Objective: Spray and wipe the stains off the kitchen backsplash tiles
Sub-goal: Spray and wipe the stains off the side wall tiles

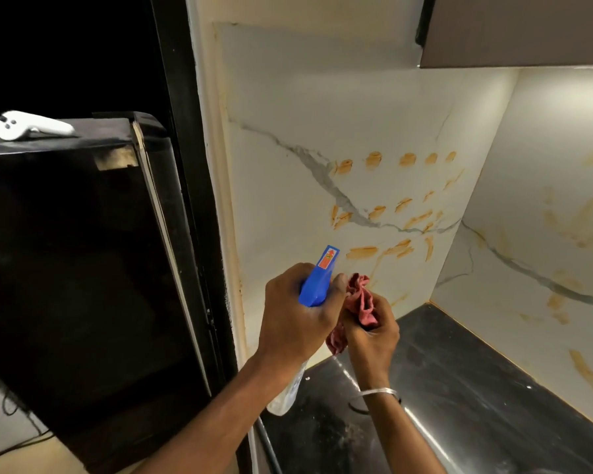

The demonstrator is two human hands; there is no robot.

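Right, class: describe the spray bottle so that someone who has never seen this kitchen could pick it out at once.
Find the white marble-look backsplash smeared with orange stains. In front of its lower part, the left hand grips the spray bottle. Its blue trigger head and clear body set it apart from the crumpled pink cloth beside it.

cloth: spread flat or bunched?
Bunched. The red cloth is crumpled in the right hand, folds sticking out above and below the grip.
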